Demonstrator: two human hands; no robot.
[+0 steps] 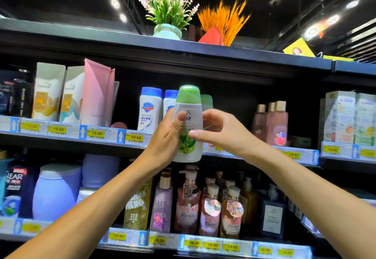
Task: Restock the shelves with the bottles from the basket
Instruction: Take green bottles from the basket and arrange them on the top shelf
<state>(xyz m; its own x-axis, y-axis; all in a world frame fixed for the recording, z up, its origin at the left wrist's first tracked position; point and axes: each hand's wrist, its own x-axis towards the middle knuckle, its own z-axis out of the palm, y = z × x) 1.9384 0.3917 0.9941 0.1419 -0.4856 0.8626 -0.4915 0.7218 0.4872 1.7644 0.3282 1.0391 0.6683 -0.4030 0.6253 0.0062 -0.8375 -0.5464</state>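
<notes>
A white bottle with a green cap is held upright in front of the upper shelf. My left hand grips it from the left, thumb across its label. My right hand is at the bottle's right side, fingers loosely curled, the fingertips touching the label. Behind it on the shelf stands another green-capped bottle, beside two white bottles with blue caps. The basket is out of view.
Pink bottles stand to the right on the upper shelf, with dark free room between them and the green bottles. Pantene tubes are at the left. The lower shelf holds pump bottles. Potted flowers sit on top.
</notes>
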